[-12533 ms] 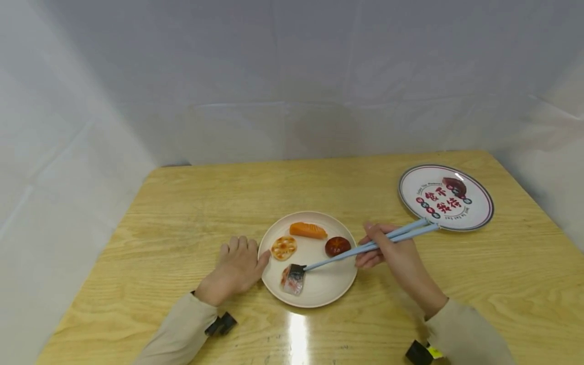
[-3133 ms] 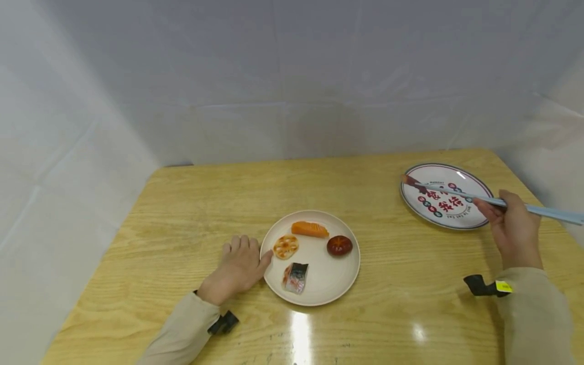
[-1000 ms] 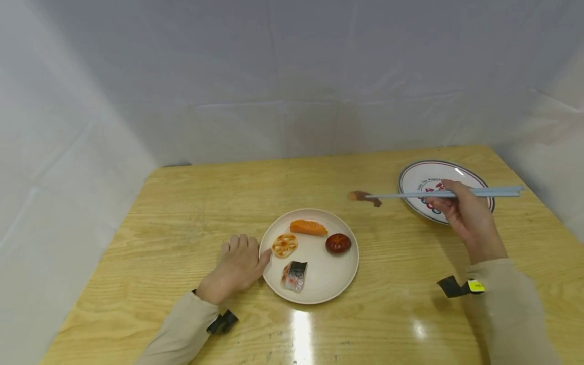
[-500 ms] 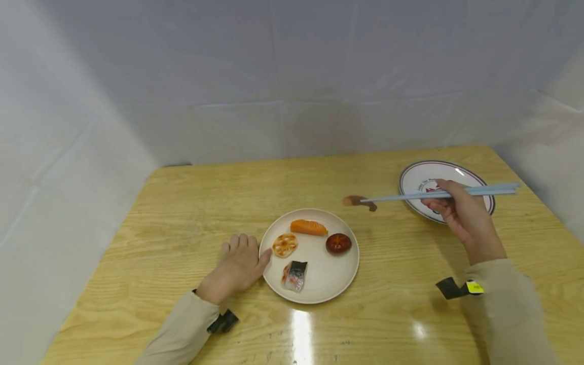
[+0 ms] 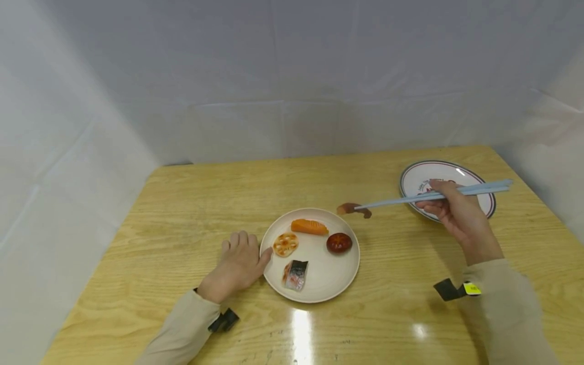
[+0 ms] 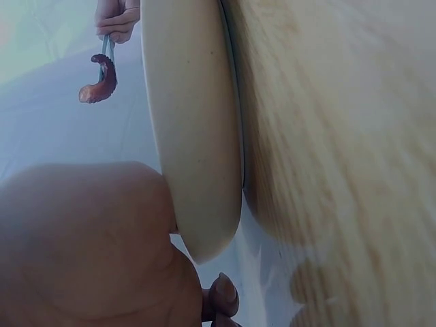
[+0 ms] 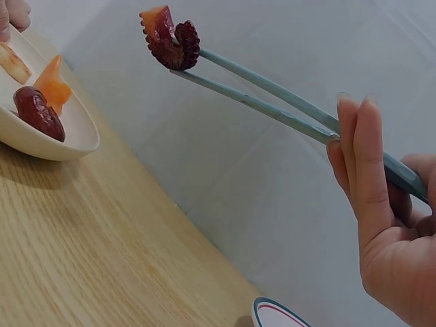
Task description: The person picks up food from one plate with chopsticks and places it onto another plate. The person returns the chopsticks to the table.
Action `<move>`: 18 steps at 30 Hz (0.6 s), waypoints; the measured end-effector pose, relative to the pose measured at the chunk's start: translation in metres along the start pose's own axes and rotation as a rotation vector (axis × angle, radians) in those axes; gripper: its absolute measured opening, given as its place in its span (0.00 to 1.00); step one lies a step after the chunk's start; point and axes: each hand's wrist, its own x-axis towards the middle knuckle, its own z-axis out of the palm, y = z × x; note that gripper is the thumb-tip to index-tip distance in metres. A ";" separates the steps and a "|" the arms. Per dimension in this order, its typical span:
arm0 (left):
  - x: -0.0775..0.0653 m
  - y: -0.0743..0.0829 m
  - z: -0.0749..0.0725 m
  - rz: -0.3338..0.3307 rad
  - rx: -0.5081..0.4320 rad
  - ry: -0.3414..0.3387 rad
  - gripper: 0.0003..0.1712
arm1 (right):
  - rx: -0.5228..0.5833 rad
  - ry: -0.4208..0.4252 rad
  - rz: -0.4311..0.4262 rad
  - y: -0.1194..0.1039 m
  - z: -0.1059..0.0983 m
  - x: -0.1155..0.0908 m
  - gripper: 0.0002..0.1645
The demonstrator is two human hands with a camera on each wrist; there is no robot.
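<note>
My right hand grips a pair of light blue chopsticks. Their tips pinch a reddish-brown curled piece of octopus tentacle with a paler orange end, held in the air near the right rim of the cream plate. My left hand lies at that plate's left side, thumb on the rim and the other fingers stretched out beside it. On the plate are an orange carved carrot piece, a lotus root slice, a brown shiitake cap and a piece of silver-and-black-skinned fish.
A white plate with a dark rim and red lettering stands at the back right of the wooden table, partly hidden by my right hand. Pale sheeting hangs behind the table and at both sides.
The chopsticks lifted the octopus piece from the lettered plate. Over the last second it has moved left and nearer, up to the cream plate's edge. My left hand has stayed put.
</note>
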 end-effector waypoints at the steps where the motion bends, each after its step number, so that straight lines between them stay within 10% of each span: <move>1: 0.000 0.000 0.000 0.000 0.001 0.001 0.23 | -0.011 -0.005 0.005 0.000 0.001 0.000 0.16; 18: 0.002 0.002 0.000 0.002 0.007 -0.001 0.23 | -0.284 -0.046 0.102 0.011 0.010 0.003 0.17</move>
